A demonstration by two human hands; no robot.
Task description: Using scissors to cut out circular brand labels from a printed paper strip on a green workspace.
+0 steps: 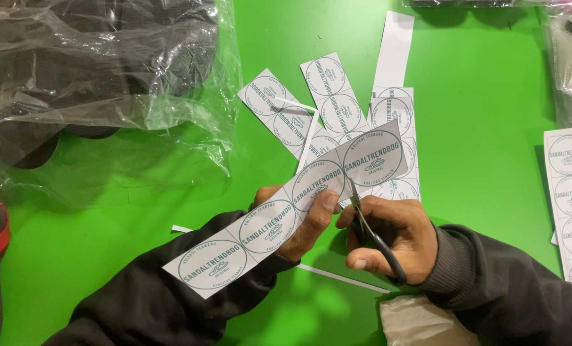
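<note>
I see a green table (478, 128) filling the view. Top left on it, a heap of clear plastic bags (100, 70) over dark items. At the right edge lies a white sheet of round labels (571, 198). Near the top centre, a loose pile of cut label strips (337, 109) lies just beyond the hands. In front of them I note one long label strip (286, 214), four round prints in a row, held tilted, its low end over the left sleeve. The left hand (299, 221) pinches this strip, thumb pressed on its upper face, fingers curled beneath. The right hand (392, 234) has its fingers closed through the handles of scissors (369, 230); the blades meet the strip's lower edge between the third and fourth prints.
</note>
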